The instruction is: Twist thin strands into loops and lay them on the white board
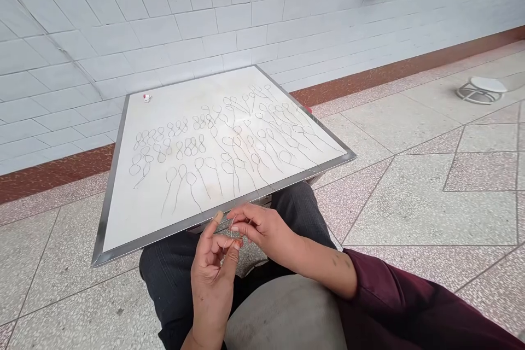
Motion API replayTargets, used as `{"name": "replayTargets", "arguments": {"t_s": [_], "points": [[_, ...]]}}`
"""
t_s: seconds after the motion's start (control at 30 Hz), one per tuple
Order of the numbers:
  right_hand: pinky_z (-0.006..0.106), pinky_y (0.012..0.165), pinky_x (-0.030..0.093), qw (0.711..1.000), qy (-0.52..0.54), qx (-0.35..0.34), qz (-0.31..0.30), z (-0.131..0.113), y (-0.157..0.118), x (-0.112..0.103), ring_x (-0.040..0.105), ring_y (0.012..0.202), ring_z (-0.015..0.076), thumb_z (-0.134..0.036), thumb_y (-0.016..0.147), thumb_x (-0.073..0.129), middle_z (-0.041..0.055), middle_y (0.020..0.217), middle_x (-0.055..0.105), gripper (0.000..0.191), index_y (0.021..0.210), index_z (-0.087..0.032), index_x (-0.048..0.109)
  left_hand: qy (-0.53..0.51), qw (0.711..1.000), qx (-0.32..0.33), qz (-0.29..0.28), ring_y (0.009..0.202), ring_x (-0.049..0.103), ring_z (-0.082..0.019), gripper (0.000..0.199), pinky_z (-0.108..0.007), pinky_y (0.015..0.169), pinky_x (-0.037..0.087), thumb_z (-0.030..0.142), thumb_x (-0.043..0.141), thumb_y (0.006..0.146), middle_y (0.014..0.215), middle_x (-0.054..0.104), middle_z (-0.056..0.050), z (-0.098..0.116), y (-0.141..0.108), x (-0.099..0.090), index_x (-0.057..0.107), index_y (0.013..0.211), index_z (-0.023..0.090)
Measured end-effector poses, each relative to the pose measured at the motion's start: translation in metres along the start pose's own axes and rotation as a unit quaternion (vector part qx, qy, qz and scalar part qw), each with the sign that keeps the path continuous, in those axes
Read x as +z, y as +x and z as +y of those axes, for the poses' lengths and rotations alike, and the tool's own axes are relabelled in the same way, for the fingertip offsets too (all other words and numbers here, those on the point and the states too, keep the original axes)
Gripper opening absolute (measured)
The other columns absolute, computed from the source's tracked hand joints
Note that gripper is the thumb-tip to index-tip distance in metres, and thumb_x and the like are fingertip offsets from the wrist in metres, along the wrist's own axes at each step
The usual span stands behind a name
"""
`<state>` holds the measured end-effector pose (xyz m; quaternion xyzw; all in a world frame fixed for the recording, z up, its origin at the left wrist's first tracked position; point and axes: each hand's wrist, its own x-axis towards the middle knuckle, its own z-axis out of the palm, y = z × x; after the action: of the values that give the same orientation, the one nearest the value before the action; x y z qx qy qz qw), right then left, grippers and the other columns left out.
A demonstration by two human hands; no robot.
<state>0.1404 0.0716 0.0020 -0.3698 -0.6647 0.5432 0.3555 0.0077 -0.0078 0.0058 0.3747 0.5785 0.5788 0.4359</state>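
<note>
Two hands pinch a thin wire at the near edge of a bench covered in wire loops

At the 10 o'clock corner of the white bench (pixel 123 219), a small red-and-white object (pixel 147 98) lies by itself. Below it, toward 9 o'clock, sit rows of figure-eight wires (pixel 161 132), with a few crossed, tailed pieces among the nearer ones. From about 6 o'clock round to 2 o'clock spread the long-tailed loops (pixel 191 178), each a single ring with a thin, wavy stem; many overlap toward the right.

Just off the near edge, at 6 o'clock, the left hand (pixel 211 279) has its palm turned up, grasping the thin wire (pixel 232 228) between thumb and a fingertip; a tan wrap (pixel 219 217) covers the tip of its raised finger. The right hand (pixel 264 229) comes in from 4 o'clock, grasping the same wire between thumb and forefinger. The wire curves between them above the person's lap, its exact shape partly hidden by the fingers.

Farther right, at 2 o'clock, a round white stool (pixel 484 85) stands on the floor (pixel 430 213).
</note>
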Motion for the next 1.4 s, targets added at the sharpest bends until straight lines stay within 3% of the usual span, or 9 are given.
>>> {"name": "replayTargets", "arguments": {"t_s": [0.27, 0.4, 0.5, 0.6, 0.67, 0.83, 1.03, 1.27, 1.4], "points": [[0.026, 0.068, 0.050, 0.999, 0.048, 0.001, -0.012, -0.0012, -0.0005, 0.0044, 0.061, 0.074, 0.0132, -0.020, 0.091, 0.061, -0.0009, 0.087, 0.069, 0.007, 0.094, -0.024, 0.066, 0.021, 1.000, -0.008, -0.011, 0.072, 0.062, -0.013, 0.062, -0.033, 0.091, 0.053, 0.033, 0.078, 0.081, 0.069, 0.063, 0.005, -0.0027, -0.0004, 0.0005, 0.059, 0.140, 0.026], [0.027, 0.069, 0.050, 0.997, 0.068, 0.022, -0.009, -0.0031, 0.0005, 0.0066, 0.061, 0.071, 0.0127, -0.023, 0.089, 0.065, -0.0026, 0.085, 0.069, 0.016, 0.105, -0.025, 0.064, -0.003, 1.000, -0.004, 0.005, 0.075, 0.062, -0.012, 0.058, -0.031, 0.093, 0.052, 0.032, 0.079, 0.081, 0.070, 0.063, 0.005, -0.0020, -0.0006, 0.0011, 0.062, 0.136, 0.027], [0.027, 0.066, 0.048, 0.999, 0.027, 0.046, 0.010, -0.0051, -0.0006, 0.0050, 0.061, 0.070, 0.0135, -0.029, 0.087, 0.070, -0.0018, 0.085, 0.069, 0.022, 0.107, -0.024, 0.062, -0.004, 1.000, -0.001, 0.023, 0.074, 0.060, -0.011, 0.061, -0.028, 0.091, 0.051, 0.032, 0.078, 0.082, 0.071, 0.063, 0.006, 0.0000, -0.0009, 0.0006, 0.058, 0.140, 0.029], [0.028, 0.065, 0.047, 0.999, -0.023, 0.028, 0.003, -0.0063, -0.0024, 0.0036, 0.060, 0.069, 0.0139, -0.034, 0.096, 0.058, 0.0005, 0.084, 0.069, 0.015, 0.105, -0.023, 0.064, -0.003, 0.999, -0.002, 0.032, 0.073, 0.061, -0.011, 0.064, -0.027, 0.086, 0.052, 0.033, 0.078, 0.083, 0.071, 0.063, 0.006, 0.0009, -0.0011, 0.0000, 0.055, 0.143, 0.029], [0.028, 0.062, 0.048, 0.999, -0.031, 0.014, -0.012, -0.0062, -0.0032, 0.0039, 0.059, 0.065, 0.0134, -0.039, 0.101, 0.050, 0.0022, 0.086, 0.068, 0.024, 0.109, -0.023, 0.066, -0.009, 1.000, -0.003, 0.030, 0.076, 0.063, -0.012, 0.065, -0.028, 0.086, 0.053, 0.033, 0.077, 0.084, 0.073, 0.064, 0.005, 0.0008, -0.0014, 0.0000, 0.054, 0.144, 0.029], [0.025, 0.050, 0.050, 0.998, 0.012, 0.050, -0.043, -0.0028, -0.0037, 0.0069, 0.057, 0.062, 0.0137, -0.054, 0.102, 0.043, 0.0046, 0.088, 0.064, 0.043, 0.126, -0.025, 0.064, -0.023, 0.999, 0.002, 0.025, 0.077, 0.066, -0.015, 0.061, -0.032, 0.084, 0.055, 0.033, 0.076, 0.085, 0.074, 0.065, 0.004, -0.0002, -0.0029, 0.0006, 0.056, 0.142, 0.026], [0.024, 0.053, 0.052, 0.998, 0.050, 0.021, -0.037, 0.0022, -0.0038, 0.0060, 0.056, 0.061, 0.0116, -0.048, 0.102, 0.045, 0.0017, 0.083, 0.063, 0.041, 0.131, -0.027, 0.065, -0.048, 0.999, -0.012, 0.021, 0.073, 0.065, -0.013, 0.062, -0.030, 0.084, 0.055, 0.032, 0.075, 0.086, 0.071, 0.066, 0.006, 0.0002, -0.0015, 0.0030, 0.053, 0.144, 0.028], [0.026, 0.061, 0.051, 0.984, 0.164, 0.053, -0.043, 0.0015, 0.0009, 0.0042, 0.060, 0.065, 0.0118, -0.040, 0.087, 0.071, -0.0015, 0.080, 0.066, 0.026, 0.107, -0.024, 0.073, -0.057, 0.997, -0.043, 0.028, 0.076, 0.068, -0.015, 0.072, -0.033, 0.087, 0.055, 0.034, 0.080, 0.080, 0.072, 0.069, 0.005, -0.0015, 0.0022, 0.0036, 0.050, 0.146, 0.026], [0.028, 0.066, 0.052, 0.967, 0.226, 0.080, -0.087, 0.0010, 0.0041, -0.0002, 0.061, 0.064, 0.0123, -0.044, 0.084, 0.074, -0.0033, 0.069, 0.064, 0.025, 0.091, -0.020, 0.072, -0.057, 0.996, -0.065, -0.021, 0.085, 0.070, -0.017, 0.074, -0.036, 0.094, 0.052, 0.035, 0.081, 0.080, 0.078, 0.072, 0.003, 0.0002, 0.0013, 0.0004, 0.050, 0.146, 0.026]]}}
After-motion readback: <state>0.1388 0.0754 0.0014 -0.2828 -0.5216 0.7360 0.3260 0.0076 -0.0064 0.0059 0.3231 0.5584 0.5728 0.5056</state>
